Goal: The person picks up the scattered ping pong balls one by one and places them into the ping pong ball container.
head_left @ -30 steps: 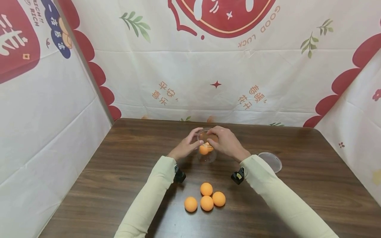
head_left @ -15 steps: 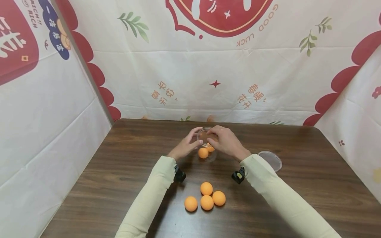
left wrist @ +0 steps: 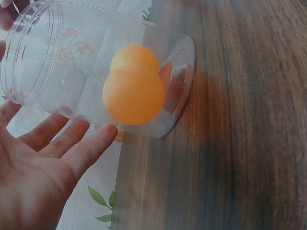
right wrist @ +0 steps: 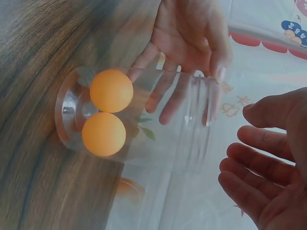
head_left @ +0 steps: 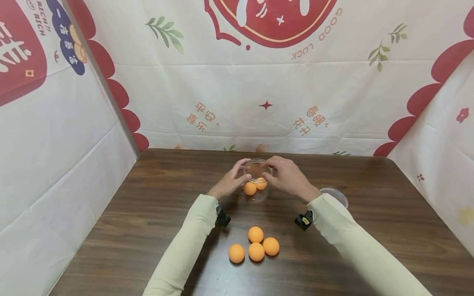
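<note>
A clear plastic jar (head_left: 258, 198) without a lid stands near the back of the table, with two orange ping-pong balls (right wrist: 111, 91) side by side at its bottom. My left hand (head_left: 230, 183) holds the jar from the left; the thumb lies at the rim and the other fingers reach round the wall, as the right wrist view shows. On the other side, my right hand (right wrist: 268, 163) is apart from the threaded rim with loosely bent fingers and nothing in them. Closer to me, several orange ping-pong balls (head_left: 256, 251) lie grouped on the table.
A clear round lid (head_left: 336, 196) lies on the dark wooden table (head_left: 148, 213) to the right, partly behind my right sleeve. Printed white cloth (head_left: 237, 90) hangs behind the table and along both sides.
The balls in the jar have shifted and now rest side by side. My right hand has drawn slightly right, away from the jar's mouth; my left hand keeps its hold.
</note>
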### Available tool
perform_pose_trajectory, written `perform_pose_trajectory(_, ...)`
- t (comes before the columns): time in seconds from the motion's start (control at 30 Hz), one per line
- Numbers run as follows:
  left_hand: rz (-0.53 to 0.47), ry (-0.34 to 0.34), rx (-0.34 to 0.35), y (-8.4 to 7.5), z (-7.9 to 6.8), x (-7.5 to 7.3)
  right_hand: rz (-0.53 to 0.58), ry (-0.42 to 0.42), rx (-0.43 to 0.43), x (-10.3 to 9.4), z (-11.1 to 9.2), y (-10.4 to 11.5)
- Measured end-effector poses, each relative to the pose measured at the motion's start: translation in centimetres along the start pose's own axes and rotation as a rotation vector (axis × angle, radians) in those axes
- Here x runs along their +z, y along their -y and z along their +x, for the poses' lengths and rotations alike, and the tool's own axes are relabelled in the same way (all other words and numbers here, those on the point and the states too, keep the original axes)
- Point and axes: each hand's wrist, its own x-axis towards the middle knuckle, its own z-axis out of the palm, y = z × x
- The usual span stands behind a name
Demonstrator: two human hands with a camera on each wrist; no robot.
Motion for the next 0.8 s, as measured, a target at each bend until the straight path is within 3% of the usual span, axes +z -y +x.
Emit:
perform_pose_trajectory(0.4, -0.01, -0.008, 0.011, -0.1, 0.0, 0.2, -0.004, -0.004, -0.023, -1.1, -2.4, 0.6)
perform_pose_trajectory(0.8, -0.038, 0.003, 0.002, 0.0, 0.1, 0.3, -0.008, 0.037, -0.051, -1.0, -6.6, 1.8)
